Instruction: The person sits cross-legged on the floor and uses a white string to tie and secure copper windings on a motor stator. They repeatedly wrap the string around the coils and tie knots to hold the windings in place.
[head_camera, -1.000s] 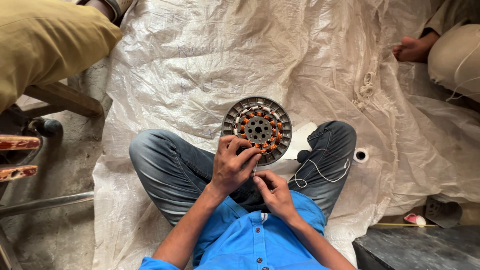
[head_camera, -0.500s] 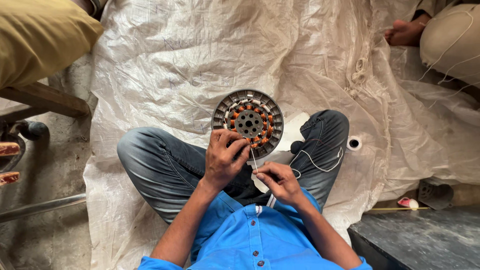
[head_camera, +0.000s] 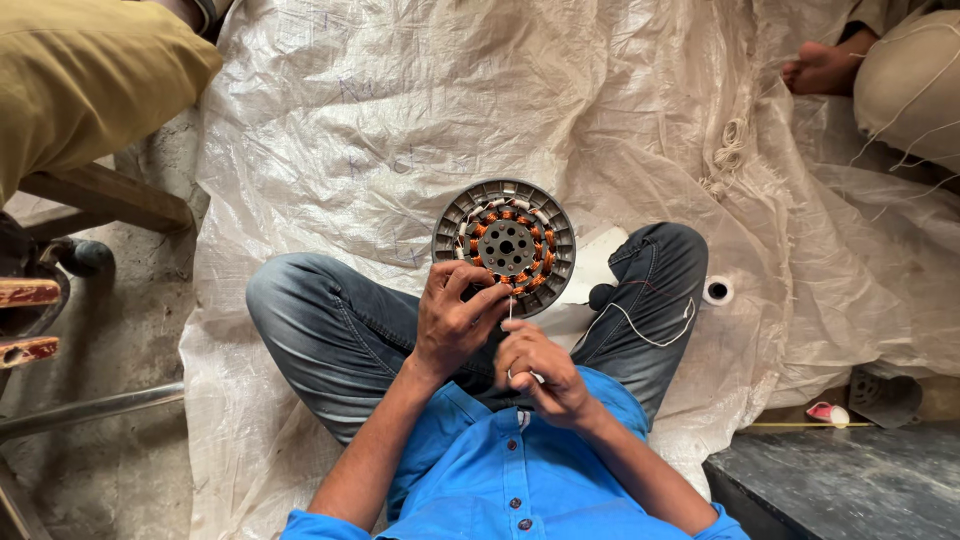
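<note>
- Stator (head_camera: 504, 246): round metal disc w/ slotted grey outer ring, copper-orange coils in a ring inside, grey hub w/ small holes at centre. Stands tilted, face toward camera, on white sheet betw. the knees; lower edge in left-hand fingers (head_camera: 470, 290).
- Thread (head_camera: 510, 312): thin, white, short taut length running from stator's lower rim down to right-hand fingers (head_camera: 520, 345).

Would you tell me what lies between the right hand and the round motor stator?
In the head view, a thin white thread runs from the right hand up to the stator; the left hand sits beside it.
</note>
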